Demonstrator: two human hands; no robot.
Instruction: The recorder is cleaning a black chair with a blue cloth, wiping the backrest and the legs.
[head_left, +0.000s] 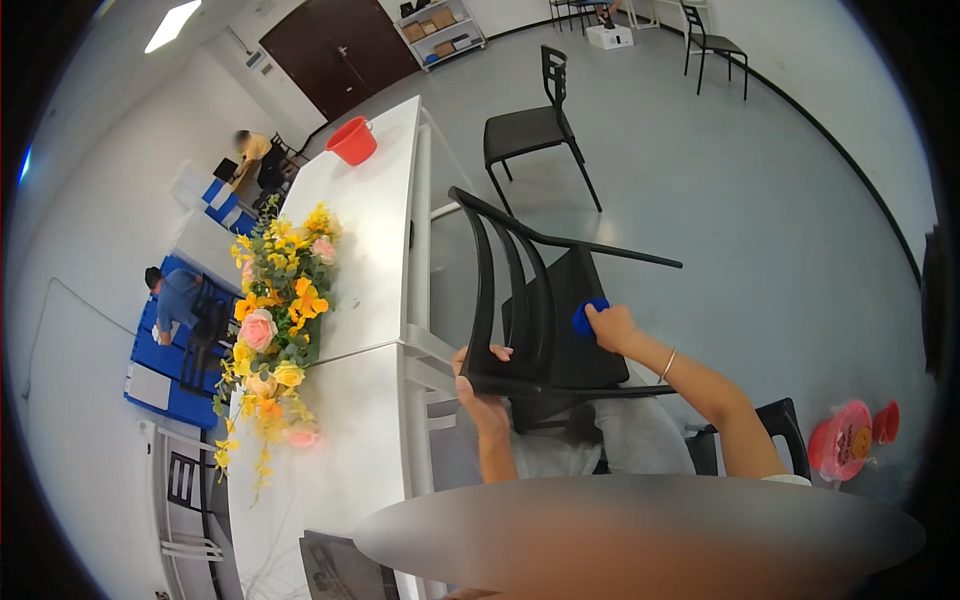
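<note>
A black plastic chair (517, 337) lies tipped over in front of me, partly across my lap, its slatted backrest toward the table. My left hand (480, 382) grips the top corner of that backrest, thumb and fingers wrapped around the frame. In my right hand (616, 328) is a bunched blue cloth (589, 316), pressed against the chair's dark seat panel. A bracelet circles my right wrist. The chair's far parts are partly hidden behind the backrest slats.
To the left runs a white table (375, 292) bearing an artificial flower arrangement (281, 315) and a red bucket (352, 141). Another black chair (529, 135) stands ahead. Pink packaged goods (841, 441) sit on the floor at right. Two people work at blue tables beyond.
</note>
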